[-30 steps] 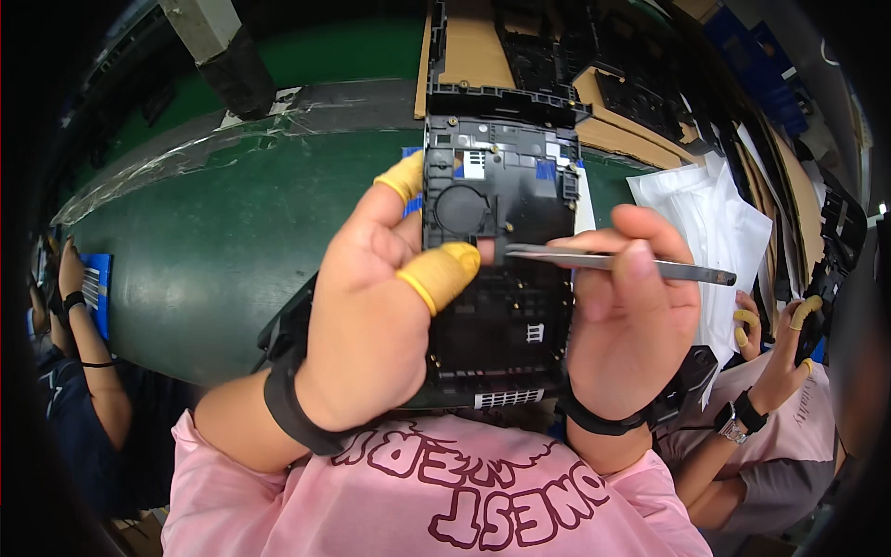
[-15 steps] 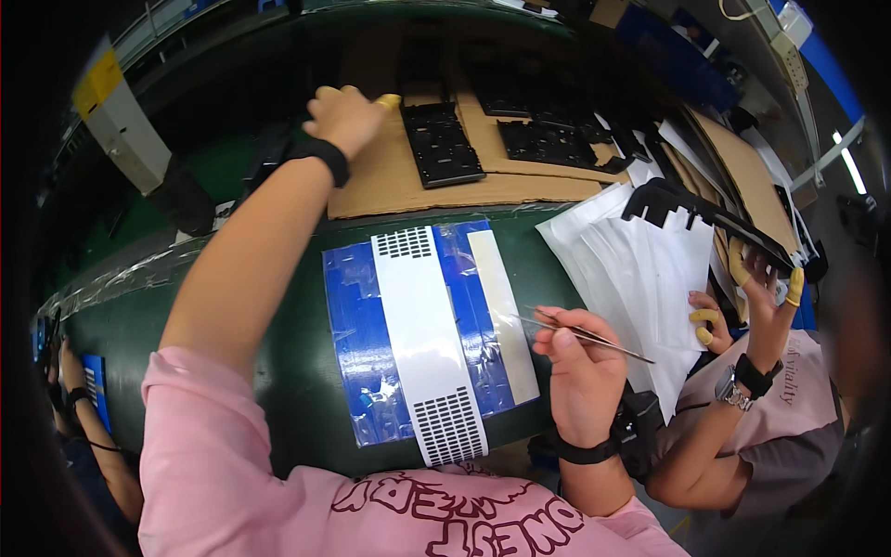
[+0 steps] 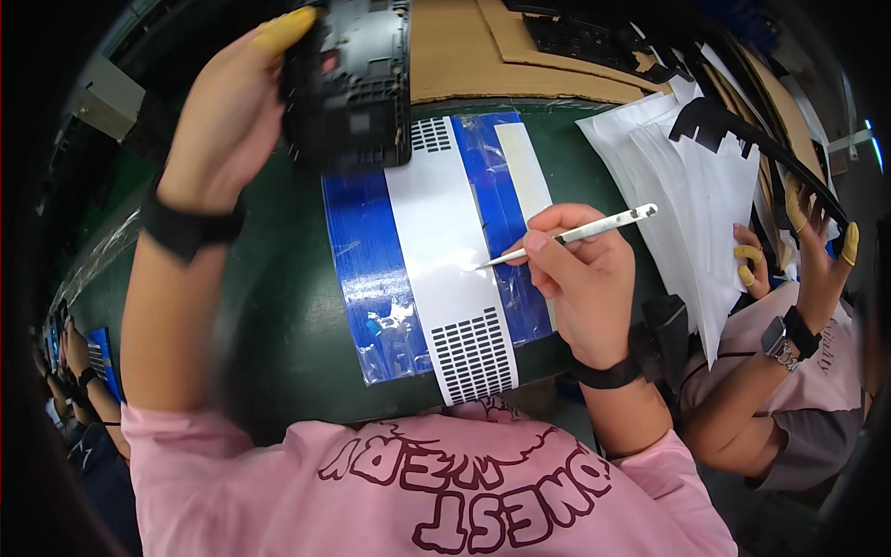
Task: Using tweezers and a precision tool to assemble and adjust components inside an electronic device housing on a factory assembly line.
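Observation:
My left hand (image 3: pixel 227 121), a yellow cover on a fingertip, grips a black moulded plastic panel (image 3: pixel 348 102) by its left side. The panel is raised over the far left end of a blue board (image 3: pixel 367 278). Across that board lies a white backing strip (image 3: pixel 441 223) with rows of small black rectangular stickers (image 3: pixel 471 348) at its near end and a few at its far end. In my right hand (image 3: pixel 589 288) are slim tweezers (image 3: pixel 603 223), held like a pen, their tip at the strip's right edge. Whether the tip touches the strip I cannot tell.
White paper sheets (image 3: pixel 650 176) are piled right of the board. Behind, more black panels (image 3: pixel 580 42) lie on cardboard (image 3: pixel 445 56). At the right a co-worker's hand (image 3: pixel 812 251) holds a long black part (image 3: pixel 766 139). Another person's hands show at the far left.
My left hand has picked up the black panel from the cardboard and brought it nearer, over the blue board. My right hand has moved the tweezers up and turned their tip toward the strip.

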A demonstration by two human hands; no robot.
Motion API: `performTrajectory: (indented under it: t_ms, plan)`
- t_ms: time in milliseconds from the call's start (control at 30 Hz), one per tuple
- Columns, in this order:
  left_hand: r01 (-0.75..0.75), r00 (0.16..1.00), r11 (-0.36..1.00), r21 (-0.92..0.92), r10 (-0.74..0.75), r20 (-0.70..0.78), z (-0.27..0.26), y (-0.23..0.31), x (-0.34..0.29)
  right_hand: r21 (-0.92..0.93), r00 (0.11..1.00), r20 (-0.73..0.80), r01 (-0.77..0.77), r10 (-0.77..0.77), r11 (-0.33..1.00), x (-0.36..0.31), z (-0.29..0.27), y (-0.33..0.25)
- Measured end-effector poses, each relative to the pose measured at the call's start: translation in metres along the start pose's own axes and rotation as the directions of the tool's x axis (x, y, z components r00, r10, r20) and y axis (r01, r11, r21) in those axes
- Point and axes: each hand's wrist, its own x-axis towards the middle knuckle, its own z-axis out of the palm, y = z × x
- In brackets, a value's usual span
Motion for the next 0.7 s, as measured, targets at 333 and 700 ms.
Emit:
performTrajectory:
  t_ms: [333, 700]
  plan:
    - [0.069, 0.936, 0.939, -0.336, -0.177, -0.303, 0.033, 0.016, -0.143, -0.035, 1.0, -0.009, -0.02, 0.019, 0.999, -0.032, -0.014, 0.006]
    - [0.008, 0.944, 0.963, -0.27, -0.096, -0.314, 0.05, -0.006, -0.144, -0.03, 1.0, -0.022, -0.014, 0.013, 0.999, -0.031, -0.013, 0.004]
